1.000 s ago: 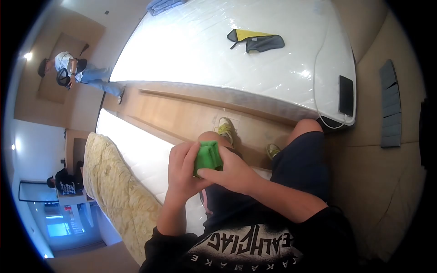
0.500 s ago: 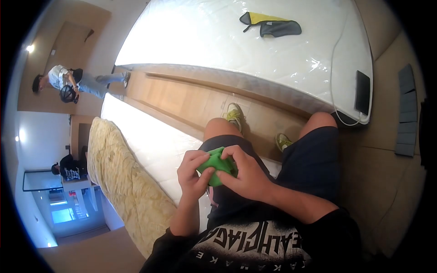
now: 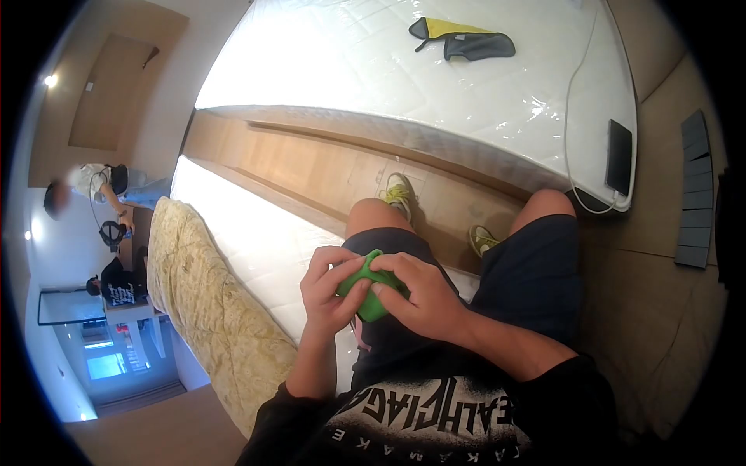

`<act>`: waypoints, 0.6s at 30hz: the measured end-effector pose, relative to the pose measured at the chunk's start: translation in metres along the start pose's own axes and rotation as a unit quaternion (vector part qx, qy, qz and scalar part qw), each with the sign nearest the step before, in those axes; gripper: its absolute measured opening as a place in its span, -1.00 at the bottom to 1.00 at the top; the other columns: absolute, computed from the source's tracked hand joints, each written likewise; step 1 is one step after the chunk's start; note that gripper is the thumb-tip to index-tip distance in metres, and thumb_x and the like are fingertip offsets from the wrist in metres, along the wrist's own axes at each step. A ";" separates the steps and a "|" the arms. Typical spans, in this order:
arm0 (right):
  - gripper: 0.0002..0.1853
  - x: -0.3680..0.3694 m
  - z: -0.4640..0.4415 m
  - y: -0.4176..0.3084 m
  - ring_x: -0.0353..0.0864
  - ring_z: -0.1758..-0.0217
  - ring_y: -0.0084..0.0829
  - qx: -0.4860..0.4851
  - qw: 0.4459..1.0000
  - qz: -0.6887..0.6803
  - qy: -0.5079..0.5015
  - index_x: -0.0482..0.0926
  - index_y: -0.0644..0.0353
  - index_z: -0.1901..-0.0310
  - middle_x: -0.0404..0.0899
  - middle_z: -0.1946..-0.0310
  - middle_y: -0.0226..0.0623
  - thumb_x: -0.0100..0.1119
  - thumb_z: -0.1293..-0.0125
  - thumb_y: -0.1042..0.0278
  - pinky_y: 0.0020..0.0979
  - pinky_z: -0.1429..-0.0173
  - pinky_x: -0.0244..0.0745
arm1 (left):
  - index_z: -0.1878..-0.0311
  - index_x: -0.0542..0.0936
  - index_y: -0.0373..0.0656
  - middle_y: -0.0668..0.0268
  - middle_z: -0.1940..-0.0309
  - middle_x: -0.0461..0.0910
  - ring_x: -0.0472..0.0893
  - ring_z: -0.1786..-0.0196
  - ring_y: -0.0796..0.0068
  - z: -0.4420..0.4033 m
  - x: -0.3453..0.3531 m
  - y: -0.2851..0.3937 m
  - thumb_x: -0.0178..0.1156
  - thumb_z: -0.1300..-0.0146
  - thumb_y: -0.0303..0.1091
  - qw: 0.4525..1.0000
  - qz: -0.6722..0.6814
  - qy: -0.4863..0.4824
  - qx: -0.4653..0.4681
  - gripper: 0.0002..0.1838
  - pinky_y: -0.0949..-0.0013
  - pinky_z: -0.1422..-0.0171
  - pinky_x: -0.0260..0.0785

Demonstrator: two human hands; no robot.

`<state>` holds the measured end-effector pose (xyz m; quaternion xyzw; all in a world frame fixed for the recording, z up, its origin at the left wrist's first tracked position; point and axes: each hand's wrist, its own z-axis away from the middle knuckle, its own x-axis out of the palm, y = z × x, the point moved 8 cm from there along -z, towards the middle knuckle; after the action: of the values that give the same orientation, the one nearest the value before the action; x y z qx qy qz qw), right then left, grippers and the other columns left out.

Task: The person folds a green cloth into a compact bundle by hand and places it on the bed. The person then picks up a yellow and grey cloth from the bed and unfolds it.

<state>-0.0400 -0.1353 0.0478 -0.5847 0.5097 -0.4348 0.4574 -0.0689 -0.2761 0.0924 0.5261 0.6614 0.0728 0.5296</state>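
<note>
A soft green cloth, bunched and folded small, is held above my lap. My left hand pinches its left side, with the thumb in front and the fingers along the top. On the other side, my right hand grips the cloth with thumb and curled fingers. The fingertips of both hands nearly meet at its upper edge, where a small corner sticks up. Part of the cloth is hidden behind the fingers.
A plastic-wrapped mattress lies ahead, bearing a yellow and grey cloth item, a dark phone and a white cable. A yellow quilt covers part of the bed at left. Two people are in the background.
My fingers have shifted on the green cloth, and my right fingers now curl over its top. The standing person has moved toward the seated one.
</note>
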 end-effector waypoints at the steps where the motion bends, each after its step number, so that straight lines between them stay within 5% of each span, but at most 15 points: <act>1: -0.74 0.000 -0.001 -0.001 0.61 0.13 -0.03 -0.005 1.000 -0.003 -0.001 0.49 0.17 -0.03 0.57 0.19 -0.09 0.14 -0.33 0.37 -0.20 0.05 0.51 | 0.09 0.67 -0.24 0.13 0.17 0.62 0.59 0.16 0.20 -0.001 0.000 0.000 0.39 0.07 -0.58 1.000 0.003 0.000 -0.007 -0.62 0.29 0.08 0.47; 18: -0.81 0.005 0.002 0.002 0.65 0.16 -0.06 0.008 1.000 -0.016 -0.026 0.49 0.25 0.03 0.59 0.19 -0.06 0.11 -0.36 0.45 -0.29 0.07 0.53 | 0.23 0.69 -0.23 0.19 0.23 0.63 0.58 0.20 0.25 0.001 -0.004 0.009 0.40 0.12 -0.62 0.999 -0.028 0.016 0.016 -0.70 0.31 0.12 0.46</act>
<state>-0.0383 -0.1398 0.0458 -0.5998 0.4847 -0.4314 0.4681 -0.0635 -0.2755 0.1004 0.5146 0.6853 0.0565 0.5122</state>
